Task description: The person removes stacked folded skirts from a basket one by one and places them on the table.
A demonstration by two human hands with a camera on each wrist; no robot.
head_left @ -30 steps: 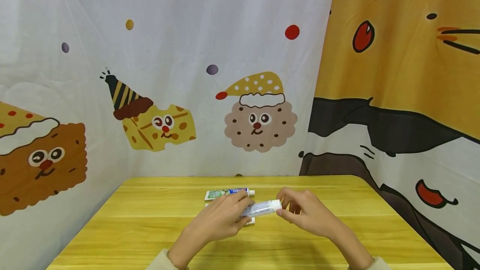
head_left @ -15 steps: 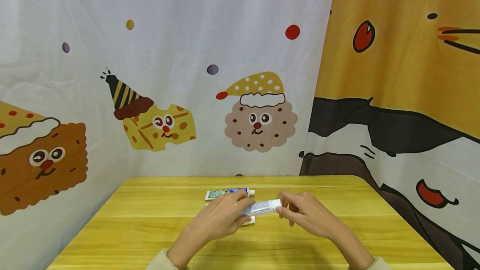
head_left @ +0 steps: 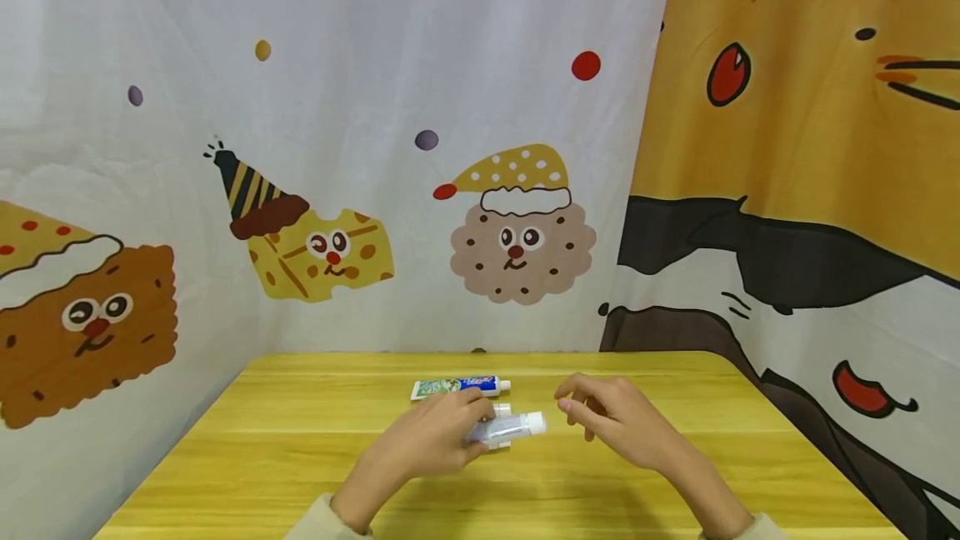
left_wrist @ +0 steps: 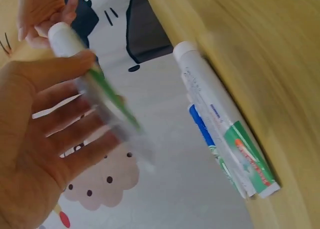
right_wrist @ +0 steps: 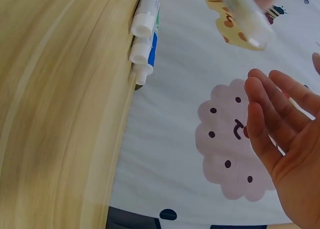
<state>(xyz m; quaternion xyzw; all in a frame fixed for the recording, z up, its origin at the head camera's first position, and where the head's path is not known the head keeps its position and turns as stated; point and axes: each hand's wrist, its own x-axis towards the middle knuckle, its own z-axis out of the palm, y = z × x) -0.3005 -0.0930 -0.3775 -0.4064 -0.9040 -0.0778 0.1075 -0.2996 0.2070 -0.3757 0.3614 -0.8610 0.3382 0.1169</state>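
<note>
My left hand (head_left: pixel 435 437) holds a whitish toothpaste tube (head_left: pixel 510 427) above the table, its white capped end pointing right. In the left wrist view the thumb and fingers pinch this tube (left_wrist: pixel 111 96), which shows a green stripe and is blurred. My right hand (head_left: pixel 618 421) is off to the right, apart from the cap, with loosely bent fingers and nothing in them. A blue and green toothpaste tube (head_left: pixel 457 387) lies behind the left hand. Two more white-capped tubes lie partly hidden under that hand; the nearer one (left_wrist: pixel 225 119) has a green and orange print.
The tubes lie side by side on a yellow wood-grain table (head_left: pixel 300 407), caps toward the right. In the right wrist view their white caps (right_wrist: pixel 141 49) line up. A white curtain (head_left: pixel 337 65) with cartoon prints hangs behind the table.
My right fingers have let go of the white cap. The left hand has drawn the toothpaste tube left and slightly down, away from the right hand, uncovering more of the tubes on the table.
</note>
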